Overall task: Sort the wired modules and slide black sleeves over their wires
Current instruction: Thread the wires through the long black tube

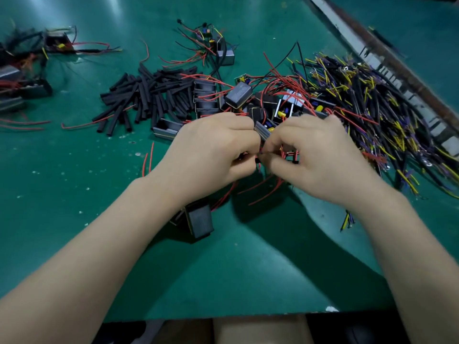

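My left hand (211, 150) and my right hand (315, 155) meet over the middle of the green table (74, 170). Both have their fingers curled round one wired module (263, 131), a grey block with red wires (260, 192) trailing below. A small black sleeve end (258, 160) shows between my fingertips; how far it sits on the wire is hidden. A pile of black sleeves (146, 95) lies behind my left hand. More modules (238, 93) with red wires are heaped just beyond my hands. One dark module (200, 220) lies under my left wrist.
A big tangle of yellow, purple and black wires (367, 115) fills the right side. Modules with wires sit at the far left (27, 68) and far middle (218, 49). A metal rail (387, 60) runs along the back right. The table's front edge (223, 316) is near me.
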A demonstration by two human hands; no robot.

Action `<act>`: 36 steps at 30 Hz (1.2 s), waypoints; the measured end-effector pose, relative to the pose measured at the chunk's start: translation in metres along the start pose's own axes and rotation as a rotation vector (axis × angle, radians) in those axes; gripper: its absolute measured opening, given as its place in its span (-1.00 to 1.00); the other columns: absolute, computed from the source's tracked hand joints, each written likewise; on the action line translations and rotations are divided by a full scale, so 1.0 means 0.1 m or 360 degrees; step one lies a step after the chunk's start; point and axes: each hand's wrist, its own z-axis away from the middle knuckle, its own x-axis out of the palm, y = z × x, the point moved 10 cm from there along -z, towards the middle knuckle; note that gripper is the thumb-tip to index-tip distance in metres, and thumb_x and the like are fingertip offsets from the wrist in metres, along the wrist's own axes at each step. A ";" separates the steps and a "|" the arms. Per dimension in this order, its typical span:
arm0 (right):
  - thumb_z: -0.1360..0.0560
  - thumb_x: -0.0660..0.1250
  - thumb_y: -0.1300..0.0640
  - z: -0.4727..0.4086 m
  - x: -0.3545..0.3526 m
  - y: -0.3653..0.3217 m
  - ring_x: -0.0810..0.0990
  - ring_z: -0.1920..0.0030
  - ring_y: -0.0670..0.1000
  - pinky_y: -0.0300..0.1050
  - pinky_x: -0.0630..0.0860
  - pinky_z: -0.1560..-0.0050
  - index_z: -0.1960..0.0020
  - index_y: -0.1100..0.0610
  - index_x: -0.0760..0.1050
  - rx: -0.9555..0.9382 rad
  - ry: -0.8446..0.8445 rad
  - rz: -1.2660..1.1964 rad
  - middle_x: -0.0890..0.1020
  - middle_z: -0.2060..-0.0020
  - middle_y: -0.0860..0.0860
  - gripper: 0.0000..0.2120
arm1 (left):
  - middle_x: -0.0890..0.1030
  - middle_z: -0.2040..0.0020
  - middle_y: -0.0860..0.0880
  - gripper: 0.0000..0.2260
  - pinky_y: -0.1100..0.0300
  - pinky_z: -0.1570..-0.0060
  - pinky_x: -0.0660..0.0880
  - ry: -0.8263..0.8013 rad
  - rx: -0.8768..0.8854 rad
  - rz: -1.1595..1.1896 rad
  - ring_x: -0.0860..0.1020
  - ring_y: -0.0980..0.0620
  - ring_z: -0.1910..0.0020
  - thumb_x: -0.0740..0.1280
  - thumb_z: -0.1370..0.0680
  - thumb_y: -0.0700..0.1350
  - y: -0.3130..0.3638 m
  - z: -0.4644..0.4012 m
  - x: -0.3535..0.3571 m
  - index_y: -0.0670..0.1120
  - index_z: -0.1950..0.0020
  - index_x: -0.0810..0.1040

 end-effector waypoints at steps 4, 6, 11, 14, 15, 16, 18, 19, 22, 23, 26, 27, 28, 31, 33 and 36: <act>-0.42 0.30 0.05 -0.26 0.05 -0.03 0.53 0.01 0.04 -0.03 0.25 0.10 0.15 -0.01 0.59 -0.0145 -0.0267 0.0051 0.58 0.18 -0.07 -0.90 | 0.42 0.29 0.04 -0.87 -0.04 0.26 0.49 -0.0153 -0.0042 0.0048 0.49 -0.09 0.22 0.29 -0.41 -0.14 -0.15 -0.11 -0.01 -0.16 0.21 0.60; -0.41 0.35 0.09 -0.32 0.11 -0.04 0.53 0.01 0.05 0.00 0.30 0.07 0.13 0.01 0.60 -0.0183 -0.0297 0.0011 0.58 0.16 -0.05 -0.93 | 0.43 0.29 0.04 -0.86 -0.03 0.26 0.49 -0.0211 -0.0002 0.0011 0.50 -0.09 0.22 0.28 -0.41 -0.12 -0.19 -0.14 0.00 -0.14 0.22 0.60; -0.42 0.32 0.07 -0.22 0.20 0.07 0.54 0.02 0.07 0.19 0.45 -0.03 0.12 0.06 0.61 -0.0083 -0.0186 -0.0235 0.60 0.13 -0.03 -0.88 | 0.54 0.26 -0.08 -0.89 -0.04 0.25 0.49 -0.0047 -0.0013 0.0008 0.51 -0.14 0.24 0.33 -0.48 -0.15 -0.23 -0.01 0.05 -0.17 0.16 0.62; -0.43 0.30 0.06 -0.16 0.18 0.12 0.54 0.04 0.05 0.20 0.45 -0.02 0.11 0.05 0.60 -0.0057 -0.0088 -0.0347 0.57 0.14 -0.08 -0.87 | 0.56 0.25 -0.05 -0.88 -0.05 0.25 0.46 0.0049 -0.0056 0.0039 0.48 -0.12 0.25 0.34 -0.51 -0.12 -0.26 0.04 0.05 -0.14 0.13 0.63; -0.45 0.31 0.07 -0.15 0.15 0.14 0.54 0.05 0.05 0.21 0.45 0.00 0.11 0.05 0.59 -0.0054 -0.0040 -0.0361 0.57 0.14 -0.09 -0.89 | 0.57 0.24 -0.04 -0.88 -0.06 0.25 0.45 0.0082 -0.0081 0.0057 0.48 -0.11 0.25 0.35 -0.51 -0.11 -0.29 0.03 0.03 -0.12 0.12 0.64; -0.46 0.33 0.07 -0.15 0.12 0.15 0.54 0.06 0.05 0.22 0.45 0.00 0.12 0.06 0.59 -0.0050 0.0013 -0.0367 0.57 0.15 -0.09 -0.90 | 0.57 0.23 -0.03 -0.89 -0.07 0.25 0.45 0.0111 -0.0100 0.0070 0.48 -0.11 0.24 0.36 -0.51 -0.10 -0.31 0.03 0.01 -0.11 0.12 0.64; -0.47 0.35 0.08 -0.15 0.07 0.16 0.55 0.07 0.07 0.24 0.45 0.02 0.12 0.09 0.60 -0.0041 0.0106 -0.0387 0.58 0.15 -0.06 -0.91 | 0.59 0.22 -0.01 -0.90 -0.08 0.25 0.43 0.0149 -0.0122 0.0056 0.49 -0.11 0.22 0.37 -0.50 -0.10 -0.33 0.03 -0.01 -0.10 0.12 0.65; -0.47 0.36 0.09 -0.15 0.06 0.17 0.55 0.06 0.07 0.25 0.45 0.02 0.12 0.10 0.60 -0.0033 0.0132 -0.0404 0.58 0.15 -0.05 -0.91 | 0.59 0.22 -0.01 -0.90 -0.06 0.25 0.42 0.0160 -0.0130 0.0036 0.49 -0.11 0.21 0.37 -0.51 -0.09 -0.34 0.04 -0.02 -0.09 0.12 0.65; -0.49 0.36 0.10 -0.15 0.09 0.18 0.54 0.07 0.04 0.25 0.45 0.02 0.11 0.10 0.59 -0.0034 0.0117 -0.0420 0.58 0.14 -0.05 -0.92 | 0.61 0.19 0.02 -0.90 0.02 0.24 0.35 0.0205 -0.0164 -0.0036 0.50 -0.10 0.17 0.36 -0.51 -0.07 -0.37 0.06 -0.04 -0.05 0.11 0.65; -0.49 0.36 0.10 -0.14 0.11 0.18 0.53 0.07 0.03 0.24 0.45 0.02 0.11 0.10 0.59 -0.0040 0.0110 -0.0413 0.58 0.14 -0.05 -0.92 | 0.61 0.18 0.03 -0.89 0.03 0.22 0.33 0.0212 -0.0171 -0.0049 0.50 -0.10 0.16 0.36 -0.52 -0.05 -0.38 0.06 -0.05 -0.04 0.10 0.66; -0.49 0.36 0.11 -0.14 0.09 0.18 0.54 0.08 0.04 0.24 0.46 0.03 0.10 0.11 0.59 -0.0054 0.0135 -0.0412 0.58 0.13 -0.04 -0.92 | 0.62 0.14 0.06 -0.88 0.04 0.15 0.28 0.0209 -0.0156 -0.0060 0.52 -0.09 0.11 0.35 -0.54 -0.02 -0.34 0.07 -0.04 -0.01 0.08 0.66; -0.49 0.35 0.12 -0.14 0.09 0.18 0.54 0.08 0.04 0.24 0.46 0.03 0.10 0.11 0.59 -0.0058 0.0146 -0.0414 0.57 0.13 -0.04 -0.92 | 0.62 0.13 0.07 -0.87 0.06 0.13 0.25 0.0200 -0.0152 -0.0062 0.52 -0.09 0.09 0.34 -0.55 -0.01 -0.33 0.07 -0.03 0.00 0.07 0.66; -0.50 0.35 0.12 -0.14 0.09 0.18 0.54 0.08 0.04 0.24 0.46 0.03 0.10 0.11 0.60 -0.0061 0.0153 -0.0414 0.57 0.13 -0.05 -0.92 | 0.61 0.13 0.08 -0.86 0.07 0.10 0.22 0.0194 -0.0156 -0.0064 0.51 -0.08 0.07 0.32 -0.55 0.01 -0.33 0.07 -0.02 0.01 0.06 0.65; -0.50 0.34 0.12 -0.13 0.09 0.17 0.54 0.09 0.04 0.24 0.47 0.04 0.10 0.12 0.60 -0.0076 0.0160 -0.0410 0.56 0.14 -0.05 -0.91 | 0.61 0.12 0.10 -0.84 0.11 0.07 0.16 0.0200 -0.0180 -0.0068 0.50 -0.06 0.02 0.30 -0.57 0.03 -0.33 0.08 -0.02 0.02 0.05 0.64; -0.49 0.34 0.12 -0.13 0.09 0.17 0.54 0.09 0.04 0.24 0.47 0.05 0.10 0.13 0.59 -0.0082 0.0167 -0.0406 0.58 0.14 -0.03 -0.90 | 0.61 0.12 0.10 -0.84 0.13 0.07 0.14 0.0205 -0.0198 -0.0069 0.49 -0.06 0.02 0.29 -0.56 0.03 -0.34 0.08 -0.02 0.02 0.05 0.64; -0.50 0.34 0.11 -0.13 0.09 0.17 0.54 0.10 0.05 0.24 0.46 0.06 0.10 0.13 0.59 -0.0087 0.0175 -0.0398 0.58 0.14 -0.01 -0.90 | 0.60 0.13 0.09 -0.85 0.11 0.08 0.16 0.0216 -0.0236 -0.0048 0.49 -0.07 0.03 0.30 -0.56 0.03 -0.36 0.08 -0.02 0.02 0.05 0.64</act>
